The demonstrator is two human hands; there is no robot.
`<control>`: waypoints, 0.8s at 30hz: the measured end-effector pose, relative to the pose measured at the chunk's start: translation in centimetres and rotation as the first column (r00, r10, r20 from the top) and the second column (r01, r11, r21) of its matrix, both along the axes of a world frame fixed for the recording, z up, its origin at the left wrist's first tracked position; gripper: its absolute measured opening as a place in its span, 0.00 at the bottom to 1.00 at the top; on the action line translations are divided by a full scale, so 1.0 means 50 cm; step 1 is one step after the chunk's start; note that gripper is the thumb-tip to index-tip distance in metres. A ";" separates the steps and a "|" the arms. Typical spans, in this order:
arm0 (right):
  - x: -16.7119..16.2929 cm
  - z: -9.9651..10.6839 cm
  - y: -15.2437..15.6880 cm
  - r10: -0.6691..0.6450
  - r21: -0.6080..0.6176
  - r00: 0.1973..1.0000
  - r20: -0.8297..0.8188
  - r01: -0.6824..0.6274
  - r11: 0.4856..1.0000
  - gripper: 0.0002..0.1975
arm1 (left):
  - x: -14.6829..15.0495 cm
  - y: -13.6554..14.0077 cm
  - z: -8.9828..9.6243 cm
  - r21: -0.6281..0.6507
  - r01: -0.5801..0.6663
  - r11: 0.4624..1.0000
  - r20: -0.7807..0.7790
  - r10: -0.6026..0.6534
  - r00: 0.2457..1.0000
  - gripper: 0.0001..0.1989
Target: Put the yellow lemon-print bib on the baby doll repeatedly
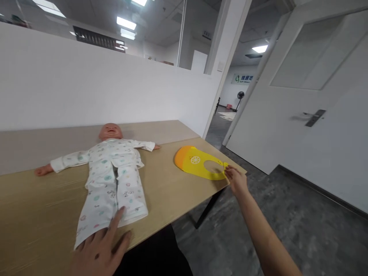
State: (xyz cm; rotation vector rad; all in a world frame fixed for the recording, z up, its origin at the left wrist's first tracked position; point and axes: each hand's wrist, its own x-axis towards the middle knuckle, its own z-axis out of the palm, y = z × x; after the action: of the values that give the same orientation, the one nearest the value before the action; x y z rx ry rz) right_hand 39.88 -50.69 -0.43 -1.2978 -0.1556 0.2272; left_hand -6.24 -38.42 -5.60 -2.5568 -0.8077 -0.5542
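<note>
Tabletop [168,188] — right hand [237,179] holding bib [192,161]

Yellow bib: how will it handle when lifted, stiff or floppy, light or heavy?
The yellow bib looks thin and flat, so it is probably flexible and light for its size. Lifted from the neck end, where the right hand is, its broad orange end would likely sag.

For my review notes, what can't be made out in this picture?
Head view:
Left forearm: cut off at the bottom edge.
Right hand's exact grip on the yellow bib: hidden behind its fingers.
Inside the doll's trousers: hidden by fabric and, partly, the left hand.
Smaller lettering on the wall sign: too small and blurred.
</note>
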 end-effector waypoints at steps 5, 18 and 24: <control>0.084 0.022 -0.041 -0.128 -0.072 0.970 -0.209 0.115 0.991 0.05 | 0.003 -0.010 0.032 0.154 0.052 0.987 -0.090 -0.039 0.995 0.26; 0.004 -0.002 -0.006 0.093 -0.001 0.936 -0.338 -0.100 0.995 0.04 | 0.001 -0.003 0.009 0.076 0.014 0.997 -0.079 -0.008 0.997 0.25; -0.023 -0.015 0.051 0.172 0.031 0.923 -0.345 -0.172 0.985 0.07 | 0.007 -0.017 0.020 -0.161 -0.010 0.987 0.041 0.016 0.999 0.17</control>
State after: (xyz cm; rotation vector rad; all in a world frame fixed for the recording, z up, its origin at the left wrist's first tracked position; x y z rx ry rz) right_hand 38.71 -48.14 -1.20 -1.2241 0.0317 0.6027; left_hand -5.87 -39.28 -4.58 -2.6918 -0.9177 -0.5619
